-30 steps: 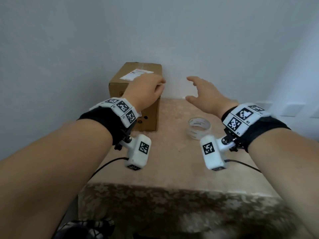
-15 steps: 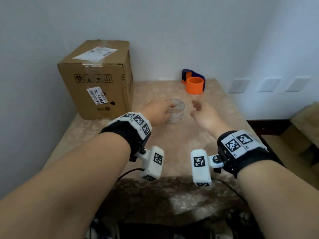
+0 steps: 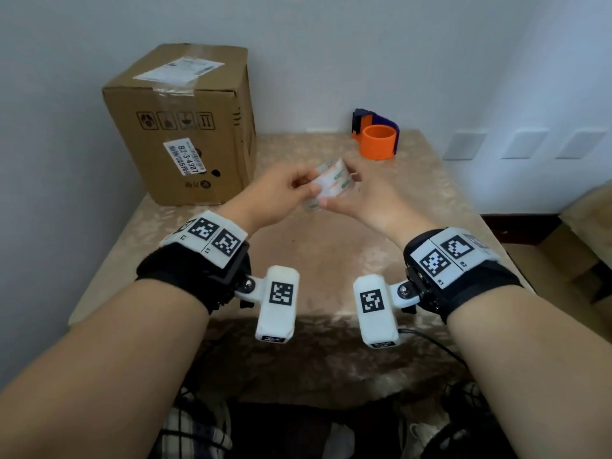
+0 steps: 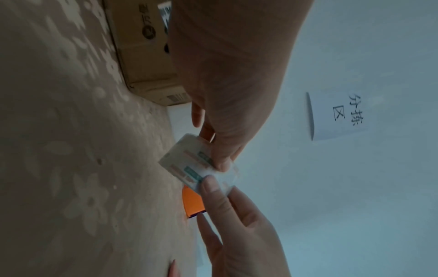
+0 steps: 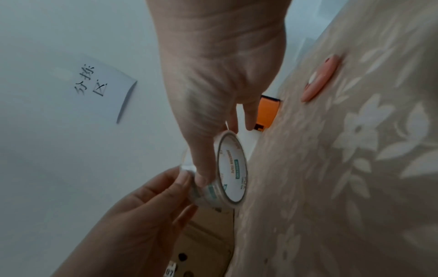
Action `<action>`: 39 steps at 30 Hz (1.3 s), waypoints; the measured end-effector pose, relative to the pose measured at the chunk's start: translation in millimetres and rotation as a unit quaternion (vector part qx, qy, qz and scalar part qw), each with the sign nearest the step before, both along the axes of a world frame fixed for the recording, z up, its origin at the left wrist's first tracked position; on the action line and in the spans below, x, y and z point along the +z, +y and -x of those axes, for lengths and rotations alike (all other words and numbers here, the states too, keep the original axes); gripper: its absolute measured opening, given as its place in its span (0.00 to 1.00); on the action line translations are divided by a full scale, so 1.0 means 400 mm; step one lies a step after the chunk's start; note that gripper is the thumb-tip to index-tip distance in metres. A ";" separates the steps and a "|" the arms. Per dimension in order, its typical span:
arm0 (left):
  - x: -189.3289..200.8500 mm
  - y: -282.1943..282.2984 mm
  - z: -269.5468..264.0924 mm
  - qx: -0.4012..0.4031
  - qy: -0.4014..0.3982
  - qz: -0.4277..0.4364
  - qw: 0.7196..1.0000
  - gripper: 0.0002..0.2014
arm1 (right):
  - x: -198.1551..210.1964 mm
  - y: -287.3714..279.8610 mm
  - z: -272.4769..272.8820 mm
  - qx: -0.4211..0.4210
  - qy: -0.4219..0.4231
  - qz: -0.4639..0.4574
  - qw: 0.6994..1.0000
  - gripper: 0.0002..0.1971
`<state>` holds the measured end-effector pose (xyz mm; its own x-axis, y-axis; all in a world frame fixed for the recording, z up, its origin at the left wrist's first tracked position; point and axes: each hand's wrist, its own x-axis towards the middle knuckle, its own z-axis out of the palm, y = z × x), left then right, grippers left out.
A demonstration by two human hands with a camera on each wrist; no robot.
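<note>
A roll of clear tape [image 3: 332, 183] with orange and green print is held in the air above the table, between both hands. My left hand [image 3: 291, 190] pinches its left side with thumb and fingers. My right hand [image 3: 359, 192] grips its right side, thumb on the outer face. In the left wrist view the roll [image 4: 187, 159] sits under my left thumb, and a right fingertip [image 4: 208, 185] presses its edge. The right wrist view shows the roll's white core [image 5: 232, 168] and a short clear flap of tape by the left thumb [image 5: 184, 177].
A taped cardboard box [image 3: 185, 127] stands at the table's back left by the wall. An orange and purple tape dispenser [image 3: 377, 137] sits at the back middle. A flat pink object [image 5: 320, 80] lies on the floral tablecloth [image 3: 324, 253]. A handwritten paper sign [image 4: 338, 116] hangs on the wall.
Both hands came down from beside the box to the tape roll on the table, took hold of it and lifted it. The head view has tilted down and right.
</note>
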<state>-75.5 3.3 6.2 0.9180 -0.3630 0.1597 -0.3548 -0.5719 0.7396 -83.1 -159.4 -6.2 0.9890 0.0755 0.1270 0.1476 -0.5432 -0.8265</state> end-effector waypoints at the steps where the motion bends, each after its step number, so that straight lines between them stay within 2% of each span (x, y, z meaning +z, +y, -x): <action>1: 0.000 0.008 0.005 0.008 0.001 0.006 1.000 0.10 | -0.003 0.009 -0.006 -0.001 -0.021 0.014 1.000 0.29; 4: -0.004 0.027 0.009 0.037 -0.004 0.031 0.999 0.10 | 0.001 0.039 -0.007 -0.008 -0.061 0.073 0.995 0.31; 7: -0.006 0.041 0.010 0.055 -0.011 0.039 0.998 0.09 | 0.003 0.059 -0.007 0.004 -0.091 0.097 0.991 0.28; 9: -0.001 0.051 0.011 0.061 -0.011 0.041 0.997 0.10 | 0.005 0.072 -0.007 0.006 -0.090 0.084 0.992 0.29; 12: 0.009 0.060 0.014 0.043 -0.002 0.038 0.998 0.09 | 0.012 0.077 -0.008 0.018 -0.058 0.038 0.997 0.38; 14: 0.012 0.064 0.017 0.021 0.018 0.035 0.999 0.09 | 0.014 0.075 -0.007 0.024 -0.050 0.026 0.998 0.40; 18: 0.014 0.067 0.013 0.004 0.049 0.087 0.995 0.09 | 0.011 0.072 -0.009 0.009 -0.067 0.002 0.998 0.38; 22: 0.013 0.069 0.013 0.020 0.069 0.133 0.989 0.08 | 0.009 0.077 -0.005 0.045 -0.064 0.008 0.997 0.36; 25: 0.006 0.069 0.020 0.005 0.091 0.116 0.989 0.07 | 0.002 0.068 -0.004 0.067 -0.044 0.026 0.996 0.39; 31: -0.009 0.050 0.018 0.029 0.135 0.080 0.987 0.07 | -0.018 0.056 0.000 0.081 -0.050 0.056 0.994 0.37; 39: -0.010 0.035 0.014 0.047 0.165 0.118 0.978 0.11 | -0.026 0.073 -0.008 0.109 -0.044 0.034 0.993 0.39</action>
